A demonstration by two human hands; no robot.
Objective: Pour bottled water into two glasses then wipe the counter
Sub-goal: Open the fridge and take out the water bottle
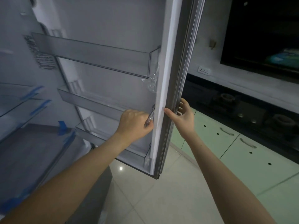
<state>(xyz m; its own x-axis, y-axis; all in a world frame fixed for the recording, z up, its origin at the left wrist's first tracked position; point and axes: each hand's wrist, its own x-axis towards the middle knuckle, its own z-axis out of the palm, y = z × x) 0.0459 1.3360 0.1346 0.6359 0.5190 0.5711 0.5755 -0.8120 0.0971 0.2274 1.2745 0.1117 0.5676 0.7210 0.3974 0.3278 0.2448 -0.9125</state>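
Head view: an open fridge door fills the upper middle, its inner liner smooth matte white plastic, its edge a pale strip backed by a ribbed grey rubber gasket running from 12 o'clock down to 6 o'clock. Three long rectangular door bins of clear, smoky plastic cross the liner, with crinkled transparent film bunched at the right end of the top one.

The left hand, just left of centre, has its grip closed: fingers curled round a small clear, glossy item at the right end of the middle bin; the blur hides what that item is. The right hand, just right of centre, holds the door's edge, thumb on the white strip and fingers wrapped behind the gasket.

At 9 o'clock, glass fridge shelves carry strips of blue tape. At 3 o'clock a dark, glossy desk holds a black gas hob with round burners, above pale green cabinet doors with curved metal handles. Glossy cream floor tiles lie at 6 o'clock. No water bottle or glasses can be made out.
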